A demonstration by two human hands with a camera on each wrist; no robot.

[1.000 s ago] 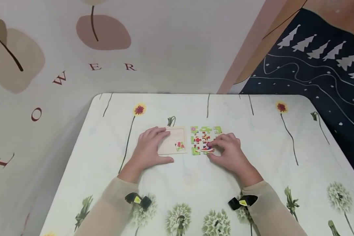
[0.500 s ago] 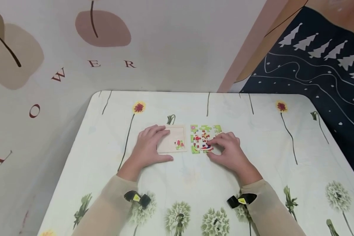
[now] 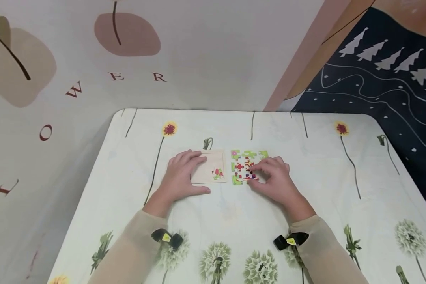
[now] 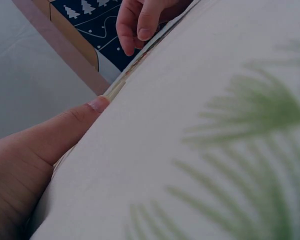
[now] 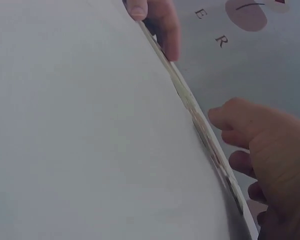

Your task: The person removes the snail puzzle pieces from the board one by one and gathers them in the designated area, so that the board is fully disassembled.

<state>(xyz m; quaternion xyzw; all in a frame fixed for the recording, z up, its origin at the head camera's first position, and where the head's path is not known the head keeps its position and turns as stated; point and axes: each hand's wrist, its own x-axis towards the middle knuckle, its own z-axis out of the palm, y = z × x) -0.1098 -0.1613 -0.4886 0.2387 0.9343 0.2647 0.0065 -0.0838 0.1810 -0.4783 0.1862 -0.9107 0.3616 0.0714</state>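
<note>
My left hand (image 3: 181,173) rests at the left side of a pale wooden puzzle board (image 3: 207,165), fingers across its upper left and thumb straight along the near edge. One red-and-green puzzle piece (image 3: 218,174) lies in its lower right corner. To the right, loose puzzle pieces (image 3: 237,180) form a rough square with green borders and red middles. Over their right side is my right hand (image 3: 275,177), thumb and index finger apart, tips close to a red, white and dark piece (image 3: 250,177). No lifted piece shows between them in the left wrist view. Its palm hides the right-hand pieces.
A white cloth with printed flowers covers the table (image 3: 220,221). Behind its far edge stands a light wall (image 3: 206,55) with lettering, and a dark panel with white trees (image 3: 372,79) is at the right. Both sleeves carry black wrist cameras (image 3: 291,241).
The right index finger and thumb have shifted slightly over the lower middle pieces, where a dark patch now shows. The left hand and board stay in place; the head view has moved a little.
</note>
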